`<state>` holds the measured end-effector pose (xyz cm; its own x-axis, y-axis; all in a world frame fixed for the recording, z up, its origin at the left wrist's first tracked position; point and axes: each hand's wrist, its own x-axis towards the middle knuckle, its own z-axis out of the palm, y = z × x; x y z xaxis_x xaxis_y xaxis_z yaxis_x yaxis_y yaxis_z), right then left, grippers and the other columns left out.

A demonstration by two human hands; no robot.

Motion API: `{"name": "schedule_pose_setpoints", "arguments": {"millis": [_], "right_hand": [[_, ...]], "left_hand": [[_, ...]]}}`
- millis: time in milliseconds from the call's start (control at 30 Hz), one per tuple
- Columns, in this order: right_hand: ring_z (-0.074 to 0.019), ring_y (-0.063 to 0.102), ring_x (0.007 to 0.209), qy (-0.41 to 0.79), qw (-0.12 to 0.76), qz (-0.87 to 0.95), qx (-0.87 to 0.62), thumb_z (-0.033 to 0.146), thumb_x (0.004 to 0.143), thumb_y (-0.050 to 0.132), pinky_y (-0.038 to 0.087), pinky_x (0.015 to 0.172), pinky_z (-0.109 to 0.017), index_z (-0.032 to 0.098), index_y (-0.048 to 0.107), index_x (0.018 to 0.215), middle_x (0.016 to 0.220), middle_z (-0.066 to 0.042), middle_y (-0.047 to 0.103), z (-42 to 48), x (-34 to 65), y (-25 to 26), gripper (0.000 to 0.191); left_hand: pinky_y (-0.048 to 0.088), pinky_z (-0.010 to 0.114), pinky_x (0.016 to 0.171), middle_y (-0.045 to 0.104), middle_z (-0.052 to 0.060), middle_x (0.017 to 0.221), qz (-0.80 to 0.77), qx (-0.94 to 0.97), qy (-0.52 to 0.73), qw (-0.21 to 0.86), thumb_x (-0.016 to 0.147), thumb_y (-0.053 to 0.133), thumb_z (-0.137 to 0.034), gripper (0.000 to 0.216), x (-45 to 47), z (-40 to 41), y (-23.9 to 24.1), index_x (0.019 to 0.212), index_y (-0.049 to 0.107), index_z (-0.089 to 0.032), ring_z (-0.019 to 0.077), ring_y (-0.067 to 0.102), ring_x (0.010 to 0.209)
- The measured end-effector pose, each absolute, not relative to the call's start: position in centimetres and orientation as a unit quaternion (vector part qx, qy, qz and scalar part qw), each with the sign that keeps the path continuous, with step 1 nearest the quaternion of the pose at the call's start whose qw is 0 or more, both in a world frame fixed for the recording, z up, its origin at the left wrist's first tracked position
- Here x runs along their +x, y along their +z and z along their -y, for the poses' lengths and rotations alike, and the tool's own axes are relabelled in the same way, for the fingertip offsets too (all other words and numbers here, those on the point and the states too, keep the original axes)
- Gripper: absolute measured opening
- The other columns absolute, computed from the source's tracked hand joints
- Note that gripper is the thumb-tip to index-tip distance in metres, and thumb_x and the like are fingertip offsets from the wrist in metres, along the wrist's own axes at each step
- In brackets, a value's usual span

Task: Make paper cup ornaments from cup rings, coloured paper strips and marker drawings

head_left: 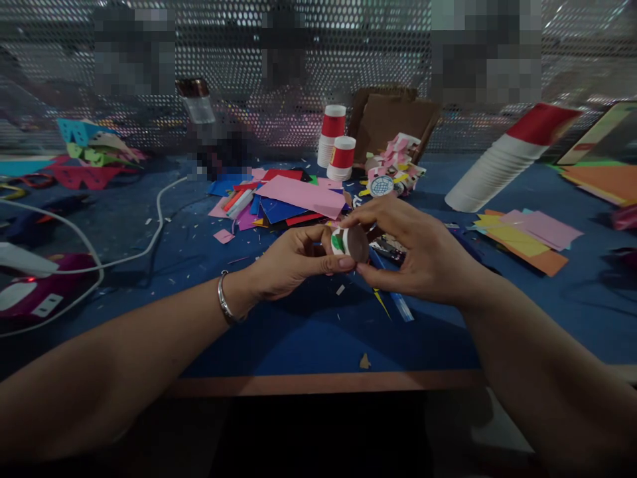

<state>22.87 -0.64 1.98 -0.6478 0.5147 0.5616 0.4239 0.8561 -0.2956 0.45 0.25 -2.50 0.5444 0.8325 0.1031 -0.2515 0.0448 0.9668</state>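
Above a blue table (279, 345), the left hand (281, 265) pinches a small round piece (357, 245) between thumb and fingers, while the right hand (425, 249) grips its rim; beyond lie pink paper (303, 196), then red-and-white cups (343, 157) before a mesh screen (223, 40).

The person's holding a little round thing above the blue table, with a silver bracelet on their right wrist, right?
Nearly: the silver bracelet is on the left wrist, as the head view shows. The person is holding a little round thing above the blue table.
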Motion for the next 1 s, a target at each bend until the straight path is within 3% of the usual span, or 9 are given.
{"name": "schedule_pose_setpoints", "arguments": {"millis": [233,1000], "right_hand": [[-0.0316,0.070,0.113,0.076,0.333,0.905,-0.256,0.017,0.082,0.074,0.061,0.094,-0.049,0.024,0.070,0.128,0.121,-0.011,0.073,0.64,22.99,1.98,0.046],[-0.0299,0.072,0.110,0.087,0.340,0.897,-0.267,0.022,0.085,0.078,0.067,0.086,-0.046,0.024,0.071,0.127,0.123,-0.011,0.072,0.58,23.48,1.97,0.043]], "left_hand": [[0.051,0.028,0.085,0.068,0.000,0.089,-0.248,0.561,0.402,0.680,0.071,0.099,-0.029,0.040,0.65,-0.13,-2.39,0.074,0.061,-0.015,0.0115,0.064,0.086],[0.050,0.027,0.073,0.066,-0.001,0.082,-0.242,0.586,0.420,0.650,0.072,0.099,-0.033,0.042,0.74,-0.16,-2.56,0.078,0.060,-0.017,0.0110,0.061,0.077]]}}
